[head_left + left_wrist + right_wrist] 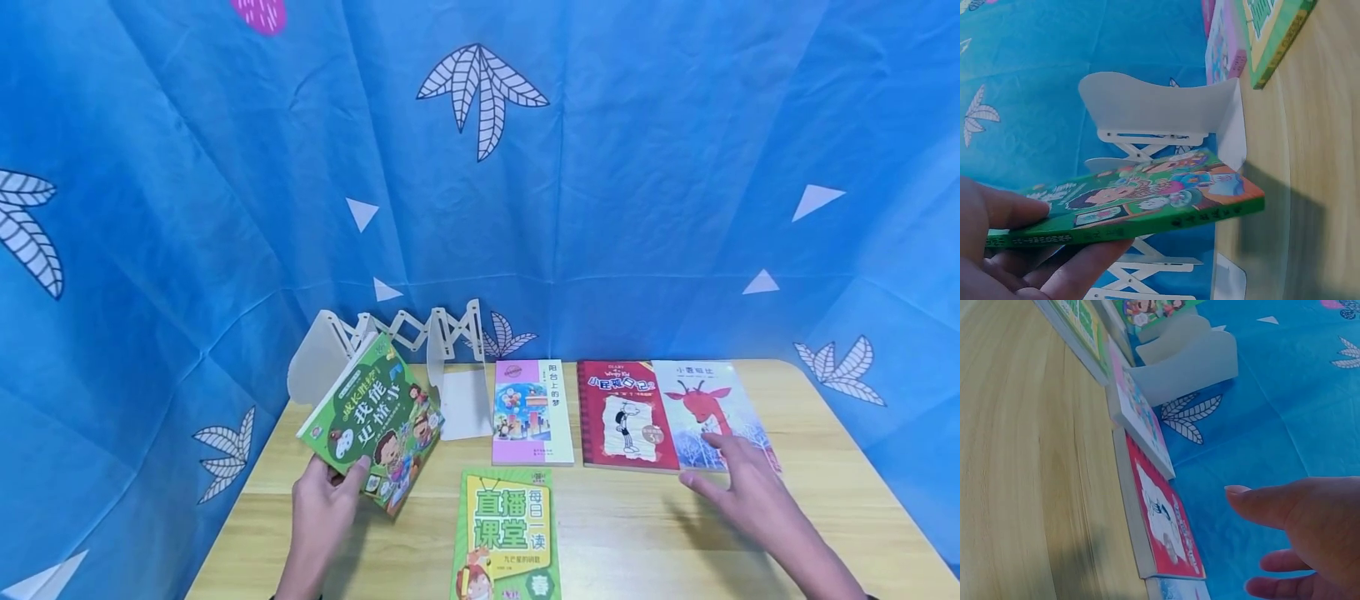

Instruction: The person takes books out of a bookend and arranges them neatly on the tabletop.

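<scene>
My left hand (324,504) grips a green picture book (378,421) by its lower left part, thumb on the cover and fingers beneath. The book is tilted and held off the table, in front of a white expandable bookrack (463,404). In the left wrist view the book (1166,209) shows its green spine, with the bookrack's upright plate (1154,109) beyond it. With fingers apart and nothing held, my right hand (757,492) hovers over the lower edge of a white book with a red giraffe-like animal (693,408), partly covering it.
A red book (628,417) lies beside the animal book, and a pink-and-white book (532,412) is left of it. Nearer the front lies a green-and-yellow book (506,533). A blue patterned curtain (637,208) hangs behind the wooden table (825,500).
</scene>
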A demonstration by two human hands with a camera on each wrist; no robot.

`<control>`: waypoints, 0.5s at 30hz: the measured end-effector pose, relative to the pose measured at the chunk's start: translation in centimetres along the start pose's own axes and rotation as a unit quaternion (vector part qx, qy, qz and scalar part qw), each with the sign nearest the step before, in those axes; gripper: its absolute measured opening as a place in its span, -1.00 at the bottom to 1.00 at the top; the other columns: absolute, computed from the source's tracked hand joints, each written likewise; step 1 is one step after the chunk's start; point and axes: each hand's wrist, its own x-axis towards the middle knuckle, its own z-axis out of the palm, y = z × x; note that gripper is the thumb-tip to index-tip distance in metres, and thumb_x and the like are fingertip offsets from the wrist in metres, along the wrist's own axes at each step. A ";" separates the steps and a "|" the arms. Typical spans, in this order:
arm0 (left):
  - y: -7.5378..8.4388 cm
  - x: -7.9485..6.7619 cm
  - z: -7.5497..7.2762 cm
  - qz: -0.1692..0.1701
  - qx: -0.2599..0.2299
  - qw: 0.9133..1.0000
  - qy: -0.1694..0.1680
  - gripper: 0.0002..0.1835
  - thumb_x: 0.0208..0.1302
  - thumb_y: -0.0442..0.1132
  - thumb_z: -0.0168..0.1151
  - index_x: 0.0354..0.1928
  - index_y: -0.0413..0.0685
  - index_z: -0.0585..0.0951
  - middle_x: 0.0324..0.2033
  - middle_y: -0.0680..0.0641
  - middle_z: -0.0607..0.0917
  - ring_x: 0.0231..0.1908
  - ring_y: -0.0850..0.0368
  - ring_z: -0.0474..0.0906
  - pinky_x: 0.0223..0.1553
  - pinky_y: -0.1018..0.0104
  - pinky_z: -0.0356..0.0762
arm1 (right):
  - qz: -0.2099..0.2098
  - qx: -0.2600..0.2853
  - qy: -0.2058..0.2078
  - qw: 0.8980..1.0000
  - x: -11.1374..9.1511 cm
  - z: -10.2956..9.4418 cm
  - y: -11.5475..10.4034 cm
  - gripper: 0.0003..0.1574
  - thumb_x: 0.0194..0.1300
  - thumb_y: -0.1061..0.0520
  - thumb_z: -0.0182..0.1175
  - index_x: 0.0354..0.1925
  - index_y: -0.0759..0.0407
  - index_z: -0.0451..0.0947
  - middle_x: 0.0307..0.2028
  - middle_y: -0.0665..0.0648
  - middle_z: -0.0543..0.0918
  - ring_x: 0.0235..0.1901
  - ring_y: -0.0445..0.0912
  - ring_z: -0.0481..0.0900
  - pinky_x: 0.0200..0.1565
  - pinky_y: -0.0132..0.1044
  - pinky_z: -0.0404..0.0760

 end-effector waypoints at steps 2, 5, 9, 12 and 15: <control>0.0 -0.4 -0.4 -0.003 0.004 1.000 -0.003 -0.58 0.41 -0.30 0.31 0.26 -0.21 0.57 0.08 -0.35 0.76 -0.14 0.37 0.71 -0.18 0.63 0.67 | -0.004 -0.001 0.002 1.000 0.0 0.1 -0.1 0.01 0.28 -0.19 0.44 0.37 0.47 0.36 0.26 0.61 0.48 0.25 0.49 0.40 0.20 0.55 0.46; 0.0 -1.2 -1.1 -0.013 0.020 1.000 -0.012 -0.58 0.41 -0.29 0.32 0.27 -0.20 0.57 0.09 -0.34 0.75 -0.12 0.35 0.73 -0.15 0.63 0.67 | -0.009 -0.002 0.006 1.000 0.0 0.1 -0.3 0.00 0.27 -0.19 0.44 0.36 0.46 0.37 0.25 0.61 0.49 0.25 0.49 0.41 0.18 0.55 0.48; -0.1 -2.1 -2.0 -0.015 0.022 0.999 -0.027 -0.55 0.41 -0.31 0.31 0.30 -0.21 0.55 0.12 -0.36 0.74 -0.05 0.17 0.78 -0.15 0.62 0.67 | -0.008 -0.004 0.001 1.000 0.0 0.1 -0.5 0.00 0.27 -0.20 0.44 0.36 0.45 0.37 0.25 0.60 0.50 0.25 0.50 0.42 0.17 0.55 0.49; -0.2 -2.6 -2.4 -0.011 0.008 0.999 -0.043 -0.53 0.40 -0.34 0.32 0.32 -0.20 0.55 0.12 -0.35 0.74 -0.08 0.26 0.77 -0.15 0.60 0.69 | 0.001 -0.007 -0.014 1.000 0.0 0.0 -0.8 0.03 0.27 -0.23 0.43 0.38 0.42 0.35 0.28 0.59 0.48 0.27 0.50 0.41 0.16 0.55 0.50; -0.2 -3.0 -2.5 -0.021 -0.014 0.997 -0.070 -0.50 0.40 -0.35 0.31 0.35 -0.20 0.52 0.15 -0.35 0.72 -0.10 0.38 0.75 -0.12 0.57 0.71 | 0.010 -0.010 -0.026 1.000 0.0 0.0 -1.1 0.06 0.26 -0.26 0.43 0.40 0.40 0.34 0.31 0.58 0.45 0.29 0.49 0.39 0.16 0.55 0.52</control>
